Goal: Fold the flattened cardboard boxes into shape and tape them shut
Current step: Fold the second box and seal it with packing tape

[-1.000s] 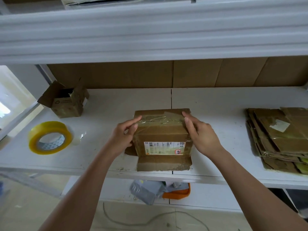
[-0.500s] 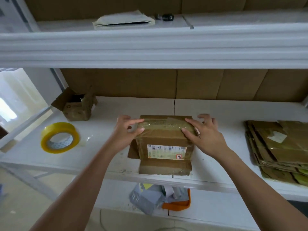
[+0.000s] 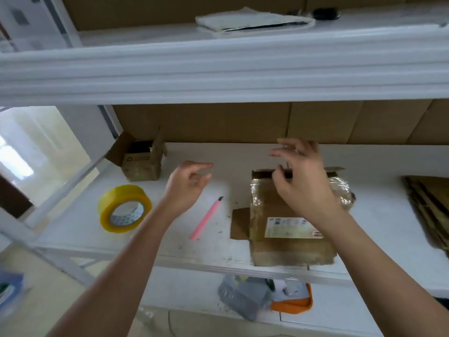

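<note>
The box (image 3: pixel 289 215) sits right of middle, near the desk's (image 3: pixel 218 249) front edge. Both hands hold nothing: the left hand (image 3: pixel 187 188) floats loose, and the right hand (image 3: pixel 301 183) hovers over the box. One bump could push it off. The knife (image 3: pixel 207 217) could cut a finger.

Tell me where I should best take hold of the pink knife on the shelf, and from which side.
Take the pink knife at mid-body, from above, fingers across its width. It lies flat on the shelf, slanted, blade end far, near end toward you. The left hand hangs just above it, holding nothing, so it is probably the nearer one.
</note>
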Tool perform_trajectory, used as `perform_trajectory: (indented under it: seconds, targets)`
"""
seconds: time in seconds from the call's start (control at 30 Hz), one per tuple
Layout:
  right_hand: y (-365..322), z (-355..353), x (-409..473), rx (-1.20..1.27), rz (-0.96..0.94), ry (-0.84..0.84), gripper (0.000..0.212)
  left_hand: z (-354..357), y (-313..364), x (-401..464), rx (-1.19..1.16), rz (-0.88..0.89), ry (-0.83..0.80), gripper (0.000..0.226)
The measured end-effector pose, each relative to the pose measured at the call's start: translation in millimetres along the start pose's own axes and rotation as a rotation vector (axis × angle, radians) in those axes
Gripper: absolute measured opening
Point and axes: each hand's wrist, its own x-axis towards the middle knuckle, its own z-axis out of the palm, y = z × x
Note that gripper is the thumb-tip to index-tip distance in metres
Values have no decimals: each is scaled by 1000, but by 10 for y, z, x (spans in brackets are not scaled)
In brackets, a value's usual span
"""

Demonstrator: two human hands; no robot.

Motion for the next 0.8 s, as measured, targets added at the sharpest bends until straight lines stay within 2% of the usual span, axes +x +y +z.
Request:
perform_trajectory:
  seconds: [0.07, 0.17, 0.27, 0.33, 0.4, 0.63, 0.8]
  targets:
    - [-403, 286, 18, 149, -55, -27, 29, -326, -290, 13, 172, 36, 89, 24]
    - [-866, 924, 47, 295, -59, -281, 30, -807, -781, 33, 410, 1, 116, 29]
    - [-1022, 1674, 65, 274, 69, -492, 32, -1111, -1145, -3, 554, -144, 59, 39]
    - [-981, 2062, 19, 222, 112, -589, 36, -1180, -1296, -86, 617, -187, -41, 47]
    - [-994, 2444, -17, 142, 117, -660, 40, -1286, -1495, -178, 553, -184, -100, 52]
    - [-1127, 3097, -172, 39, 300, -643, 34, -1483, -1815, -419, 240, -89, -8, 51]
    - [-1236, 3239, -136, 21, 210, -650, 38, -1573, -1854, -435, 154, -31, 9, 52]
